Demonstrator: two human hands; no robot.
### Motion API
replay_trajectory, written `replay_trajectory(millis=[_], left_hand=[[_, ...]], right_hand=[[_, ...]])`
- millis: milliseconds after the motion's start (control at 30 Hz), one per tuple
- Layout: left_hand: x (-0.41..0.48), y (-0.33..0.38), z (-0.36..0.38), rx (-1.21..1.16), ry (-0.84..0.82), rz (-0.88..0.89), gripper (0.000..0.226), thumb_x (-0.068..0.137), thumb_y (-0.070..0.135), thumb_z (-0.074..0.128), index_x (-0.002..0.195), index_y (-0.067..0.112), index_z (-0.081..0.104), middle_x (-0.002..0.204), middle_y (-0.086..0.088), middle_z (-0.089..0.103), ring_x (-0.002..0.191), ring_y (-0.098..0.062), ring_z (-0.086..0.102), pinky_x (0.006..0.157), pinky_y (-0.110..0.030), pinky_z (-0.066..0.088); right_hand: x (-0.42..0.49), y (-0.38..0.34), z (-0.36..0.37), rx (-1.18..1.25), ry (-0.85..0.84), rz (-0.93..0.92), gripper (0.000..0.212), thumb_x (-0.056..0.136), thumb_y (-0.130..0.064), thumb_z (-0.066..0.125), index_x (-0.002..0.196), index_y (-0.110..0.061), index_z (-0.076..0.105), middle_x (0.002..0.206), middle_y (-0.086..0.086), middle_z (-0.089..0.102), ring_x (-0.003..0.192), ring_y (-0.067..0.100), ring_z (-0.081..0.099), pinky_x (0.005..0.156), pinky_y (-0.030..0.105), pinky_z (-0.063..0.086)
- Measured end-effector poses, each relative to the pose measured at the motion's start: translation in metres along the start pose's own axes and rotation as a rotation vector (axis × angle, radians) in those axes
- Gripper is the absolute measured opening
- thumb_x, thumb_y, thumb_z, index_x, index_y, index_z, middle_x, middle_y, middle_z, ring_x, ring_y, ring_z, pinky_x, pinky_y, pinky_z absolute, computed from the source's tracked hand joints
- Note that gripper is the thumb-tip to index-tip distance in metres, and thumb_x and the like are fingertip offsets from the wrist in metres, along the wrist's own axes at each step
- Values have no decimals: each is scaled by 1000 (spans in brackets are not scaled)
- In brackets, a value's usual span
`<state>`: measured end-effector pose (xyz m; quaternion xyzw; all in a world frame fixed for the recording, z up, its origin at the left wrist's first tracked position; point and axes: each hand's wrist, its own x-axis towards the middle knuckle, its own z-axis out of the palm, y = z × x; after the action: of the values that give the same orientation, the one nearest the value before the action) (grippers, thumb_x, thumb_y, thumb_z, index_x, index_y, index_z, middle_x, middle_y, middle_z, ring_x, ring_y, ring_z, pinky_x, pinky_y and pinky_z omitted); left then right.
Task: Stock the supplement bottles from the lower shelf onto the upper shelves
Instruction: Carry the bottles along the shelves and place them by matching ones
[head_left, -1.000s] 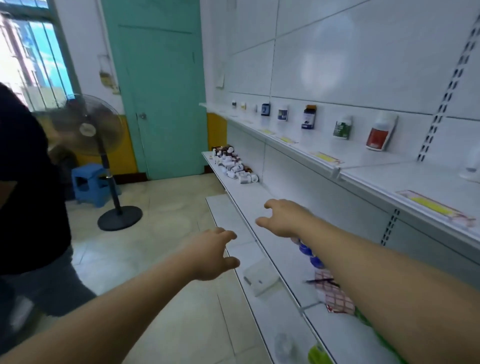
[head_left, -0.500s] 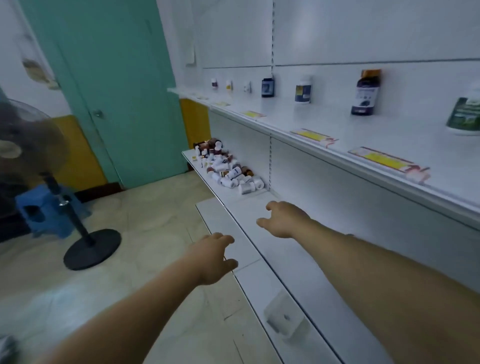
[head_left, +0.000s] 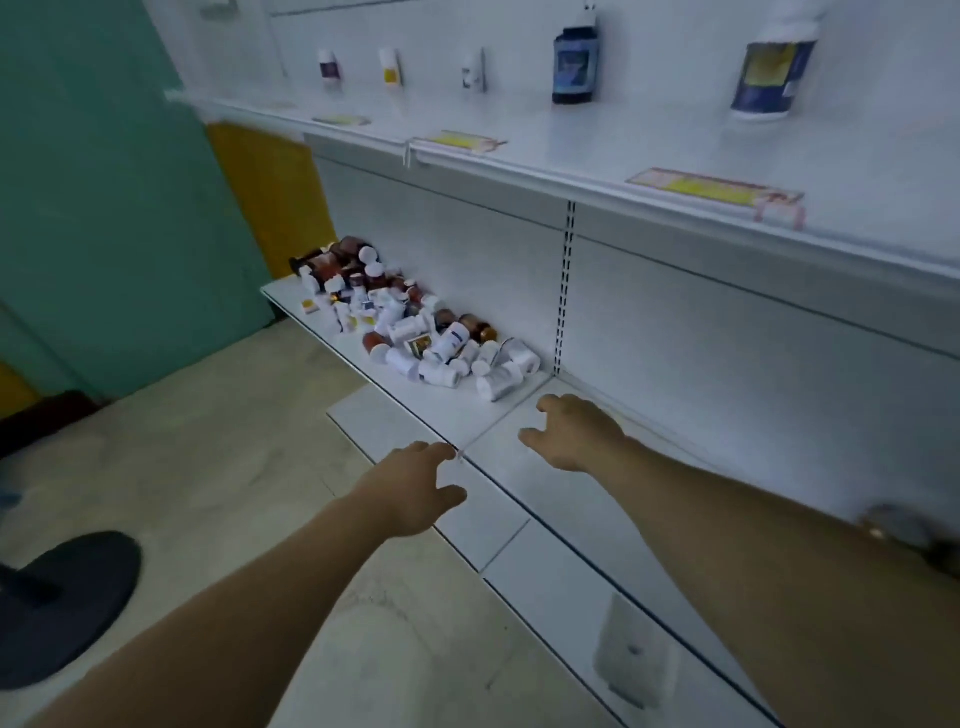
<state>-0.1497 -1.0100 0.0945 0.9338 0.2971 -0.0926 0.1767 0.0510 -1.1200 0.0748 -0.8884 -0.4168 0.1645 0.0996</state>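
Grip: left hand (head_left: 415, 483) empty, fingers loosely spread, thumb out; right hand (head_left: 576, 434) empty, fingers relaxed and slightly bent. Neither hand touches a bottle.

Item 1: pile of supplement bottles (head_left: 410, 322). Mixed white and brown bottles, most lying on their sides, heaped at the far end of the lower shelf (head_left: 571, 493) against its back panel. The nearest white bottle lies near the right hand, apart from it.

Item 2: hands, position. The right hand is over the lower shelf, just on the near side of the pile. The left hand is at the shelf's front edge; whether it touches cannot be told.

Item 3: upper shelf (head_left: 623, 150). Five bottles stand along its back, well apart from one another: three small white ones (head_left: 390, 67) at the far end, one dark blue bottle (head_left: 574, 65), and one larger white bottle with a blue and yellow label (head_left: 771, 73). Yellow price labels (head_left: 711, 187) lie along the front edge.

Item 4: surroundings. Slotted upright (head_left: 566, 286) in the back panel; bottom shelf (head_left: 519, 525) with a pale card (head_left: 631, 649) lying on it; teal door (head_left: 104, 208); yellow wall panel (head_left: 270, 197); tiled floor (head_left: 208, 493); round black stand base (head_left: 62, 603) at lower left. A blurred object at the right edge cannot be identified.
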Motion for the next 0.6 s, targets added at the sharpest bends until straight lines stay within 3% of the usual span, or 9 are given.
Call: replay_trajectory(millis=[233,467,600], left_hand=[[109,-85,-31,-198,-164,0,55,89,46,56,138,26,40,141,-2,44,125,-20,45,97,-28,37],[233,-134,-35,-136,-196,65,63,86,44,62,140,26,37,145,-3,40,125,-21,46,99,-30,39],[298,-157,-37,-136,-134,127,64,84,38,67,140,25,39,138,-5,47,118,-21,52,90,-26,44]], right_hand=[[70,-26,33,251,-5,249,66,89,-54,51,141,-16,38,140,9,46,124,27,47,95,35,41],[171,-33,59,347,-26,378,63,89,-51,54,137,-12,42,134,14,50,119,29,50,94,34,44],[223,-40,73,396,-21,433,71,88,-52,54,143,-12,34,139,17,45,123,32,47,97,35,42]])
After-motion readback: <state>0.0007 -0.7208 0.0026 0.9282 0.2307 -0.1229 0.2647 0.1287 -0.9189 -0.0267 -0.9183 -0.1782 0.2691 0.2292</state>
